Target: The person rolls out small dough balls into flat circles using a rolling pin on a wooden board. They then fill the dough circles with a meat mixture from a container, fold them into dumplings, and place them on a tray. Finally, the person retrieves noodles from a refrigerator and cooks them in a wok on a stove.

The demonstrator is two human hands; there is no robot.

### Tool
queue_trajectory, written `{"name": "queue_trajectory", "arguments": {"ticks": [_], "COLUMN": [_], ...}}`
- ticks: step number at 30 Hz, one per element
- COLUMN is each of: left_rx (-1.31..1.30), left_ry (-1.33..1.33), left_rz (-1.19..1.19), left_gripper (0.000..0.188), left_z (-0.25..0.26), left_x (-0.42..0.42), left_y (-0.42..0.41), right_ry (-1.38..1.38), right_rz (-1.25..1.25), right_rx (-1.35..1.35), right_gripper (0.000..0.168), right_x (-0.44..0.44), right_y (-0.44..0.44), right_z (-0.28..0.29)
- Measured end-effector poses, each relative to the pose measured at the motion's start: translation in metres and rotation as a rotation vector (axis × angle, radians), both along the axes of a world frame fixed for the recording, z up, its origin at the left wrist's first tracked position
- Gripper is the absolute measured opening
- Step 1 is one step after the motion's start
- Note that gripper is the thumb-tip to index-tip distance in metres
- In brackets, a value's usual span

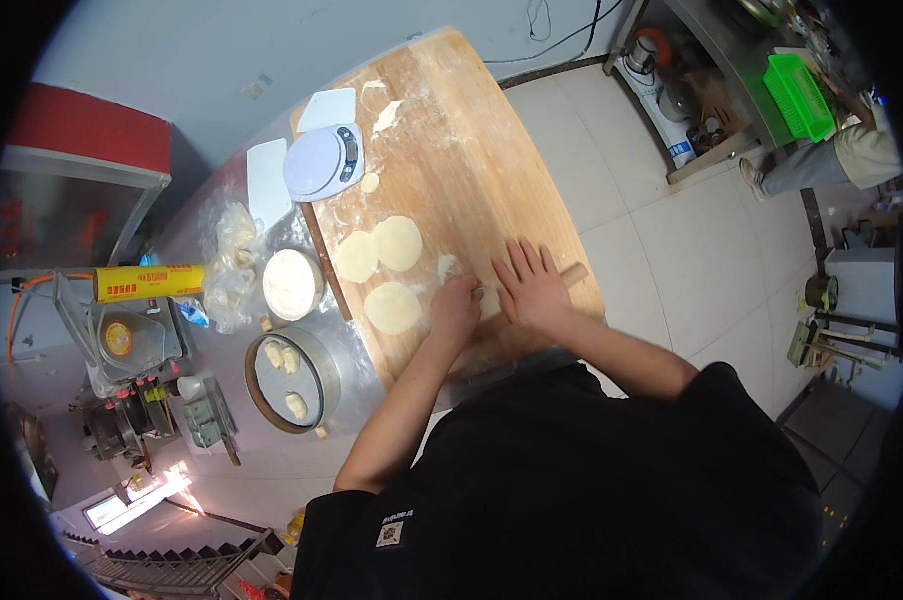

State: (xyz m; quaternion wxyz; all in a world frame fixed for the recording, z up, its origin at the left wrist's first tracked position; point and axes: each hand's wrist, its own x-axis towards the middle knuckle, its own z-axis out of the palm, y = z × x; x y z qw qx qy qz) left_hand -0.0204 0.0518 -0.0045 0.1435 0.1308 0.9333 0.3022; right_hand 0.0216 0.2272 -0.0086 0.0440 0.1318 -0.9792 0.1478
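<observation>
My right hand (pixel 532 291) lies flat over a wooden rolling pin (pixel 574 274), fingers spread; the pin's end sticks out past the hand. Between my hands is a pale piece of dough (pixel 490 304), partly hidden. My left hand (pixel 457 309) is curled at the near edge of this dough, fingertips pinched on it. Left of that hand, a round dough sheet (pixel 393 308) lies on the floured wooden board (pixel 489 172). Two more rounds, one dough sheet (pixel 357 257) and another dough sheet (pixel 399 244), overlap farther up. A small dough disc (pixel 370 183) sits near the scale.
A kitchen scale (pixel 315 161), white scrapers (pixel 268 184), a bowl of white filling or flour (pixel 290 285) and a round steamer (pixel 330 379) with several dough pieces stand left. A long thin stick (pixel 325 259) borders the board. A co-worker (pixel 811 169) stands far right.
</observation>
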Motion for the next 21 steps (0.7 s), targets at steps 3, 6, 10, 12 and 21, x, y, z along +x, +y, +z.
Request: {"name": "queue_trajectory", "arguments": {"ticks": [3, 6, 10, 12, 21], "left_rx": [0.075, 0.088, -0.048, -0.059, 0.069], "left_ry": [-0.010, -0.140, -0.153, -0.130, -0.055], "left_rz": [0.103, 0.034, -0.003, -0.012, 0.079], "left_gripper": [0.013, 0.019, 0.019, 0.018, 0.015], "left_z": [-0.008, -0.006, 0.002, 0.000, -0.014], "left_x": [0.006, 0.019, 0.014, 0.000, 0.001], "left_y": [-0.010, -0.013, -0.001, 0.001, -0.018], "right_ry": [-0.074, -0.089, 0.017, 0.063, -0.091], "right_rz": [0.037, 0.048, 0.007, -0.030, 0.049], "right_rx": [-0.020, 0.010, -0.010, -0.007, -0.048], "right_gripper": [0.051, 0.052, 0.052, 0.052, 0.053], "right_x": [0.042, 0.032, -0.032, -0.061, 0.053], "right_y": [0.011, 0.008, -0.009, -0.017, 0.011], "right_z": [0.006, 0.005, -0.004, -0.005, 0.012]}}
